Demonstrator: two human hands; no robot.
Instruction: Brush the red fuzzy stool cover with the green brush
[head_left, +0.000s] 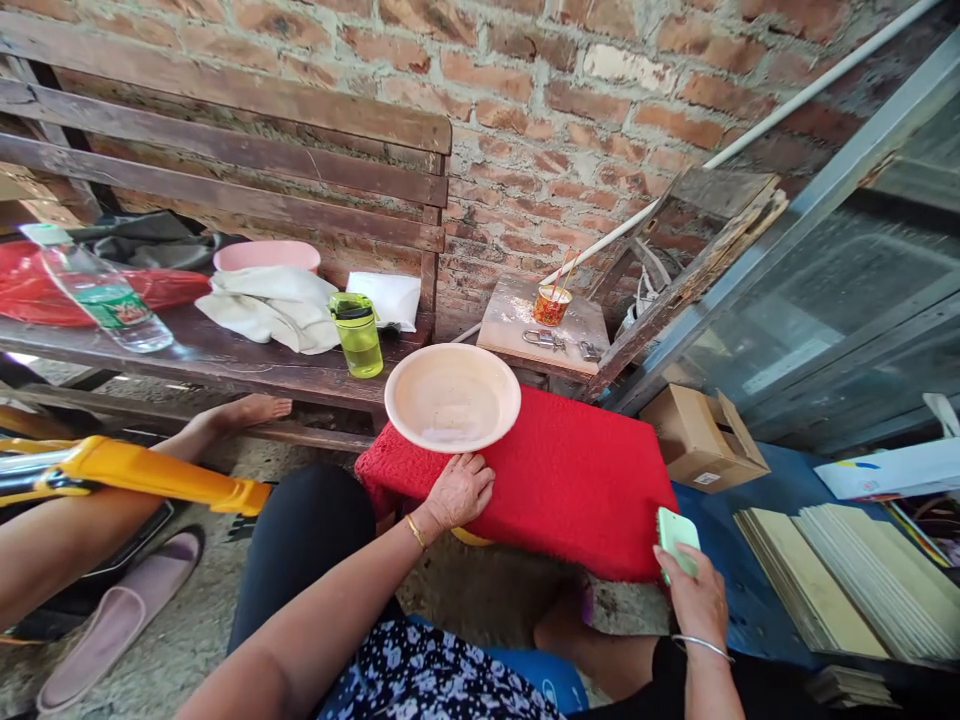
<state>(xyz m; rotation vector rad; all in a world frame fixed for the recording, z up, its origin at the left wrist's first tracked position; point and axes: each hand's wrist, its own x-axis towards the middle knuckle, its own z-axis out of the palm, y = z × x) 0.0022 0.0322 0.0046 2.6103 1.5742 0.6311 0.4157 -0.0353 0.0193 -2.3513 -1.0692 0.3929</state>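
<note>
The left hand (459, 490) lies flat, fingers spread and holding nothing, on the near edge of the red cloth (570, 470) that covers a low stool-like stand; its fingertips come just short of the pale round plate (452, 396), which sits on the cloth's far left corner and overhangs it a little. The right hand (694, 590) is closed around a small light-green block (677, 535), held upright just off the cloth's near right corner. To work well here, I judge the left palm should press the cloth firmly so it does not creep, while the green block meets the cloth flat, not on an edge, and stays well away from the plate, which could tip from its corner. Beyond the cloth's left side stands a bench with a green bottle (358, 335); to its right lie a cardboard box (701, 437) and stacked flat boards (847, 580).
</note>
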